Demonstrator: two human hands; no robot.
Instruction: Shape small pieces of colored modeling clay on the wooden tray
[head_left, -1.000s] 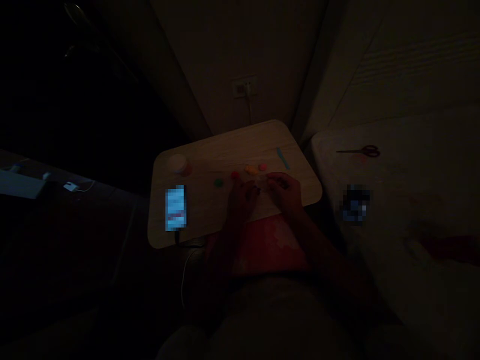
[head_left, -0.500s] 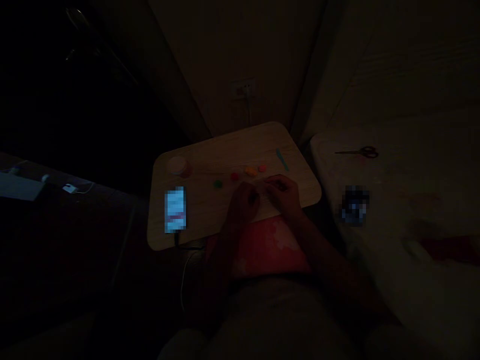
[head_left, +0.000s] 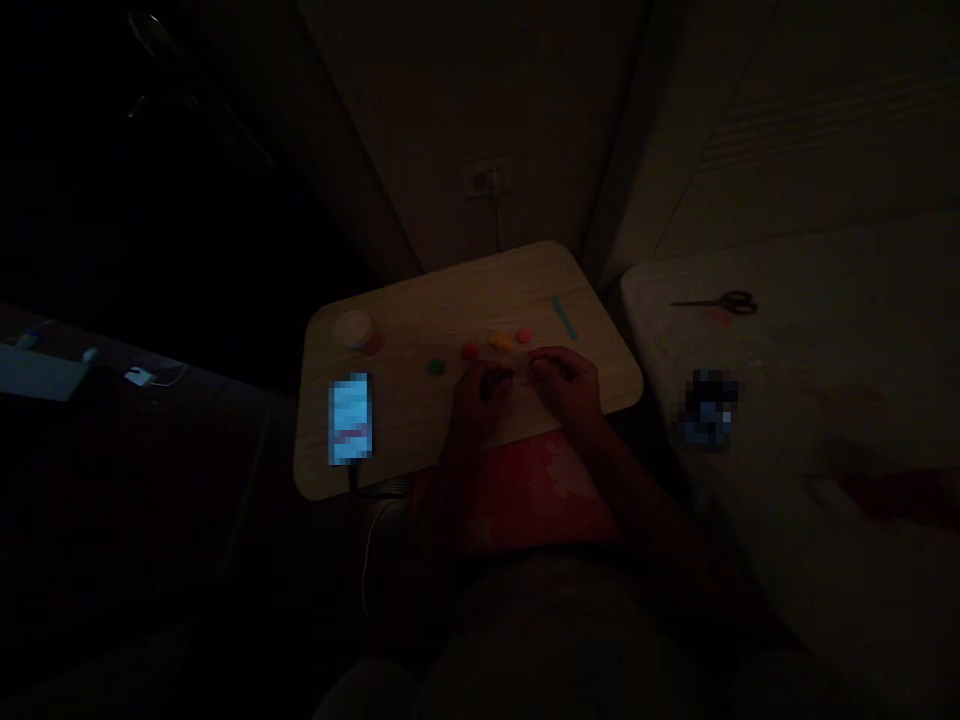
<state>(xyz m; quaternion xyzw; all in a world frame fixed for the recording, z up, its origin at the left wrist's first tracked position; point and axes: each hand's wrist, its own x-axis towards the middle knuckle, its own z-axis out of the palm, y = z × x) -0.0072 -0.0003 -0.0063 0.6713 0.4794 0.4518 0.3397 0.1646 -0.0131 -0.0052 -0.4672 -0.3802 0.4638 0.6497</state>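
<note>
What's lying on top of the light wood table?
A round tub, lit phone, green lump, red lump, orange lump, pink lump and blue knife-shaped tool. Anything beneath the left hand and right hand is covered, so I can't tell.

No lettering, number or brand can be read. The lit screen to the left of the left hand is covered by coarse blocks — a reddish band crosses it, but no characters come through — and the dark object to the right of the right hand is blocked out likewise.
</note>
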